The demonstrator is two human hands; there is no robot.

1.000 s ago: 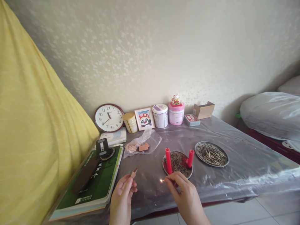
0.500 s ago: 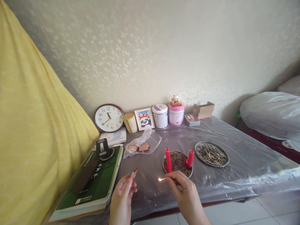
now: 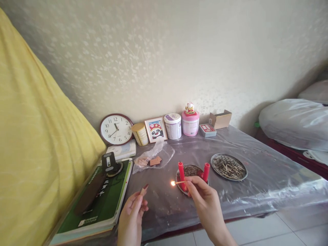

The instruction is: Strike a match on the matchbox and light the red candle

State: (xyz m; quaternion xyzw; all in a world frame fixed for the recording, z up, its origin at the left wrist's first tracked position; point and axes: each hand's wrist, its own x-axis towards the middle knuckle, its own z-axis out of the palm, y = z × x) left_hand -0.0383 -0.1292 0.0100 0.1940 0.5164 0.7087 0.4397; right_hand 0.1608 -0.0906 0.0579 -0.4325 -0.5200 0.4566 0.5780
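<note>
My right hand (image 3: 202, 201) pinches a burning match (image 3: 178, 182); its flame glows just left of the left red candle (image 3: 181, 171). A second red candle (image 3: 206, 172) stands to the right on the same round metal plate (image 3: 179, 172). My left hand (image 3: 132, 217) is closed on a small matchbox (image 3: 144, 190), held upright over the table's front edge. Neither candle shows a flame.
A second metal plate (image 3: 214, 158) with several matches lies to the right. A plastic bag (image 3: 153, 156), a green book (image 3: 101, 201), a wall clock (image 3: 115, 129), tins, a framed picture (image 3: 155, 129) and a small box line the back. Plastic sheeting covers the table (image 3: 261, 177).
My right hand has lifted the lit match up and away from me, from the table's front toward the left candle. The flame has grown brighter. The left hand has stayed about where it was.
</note>
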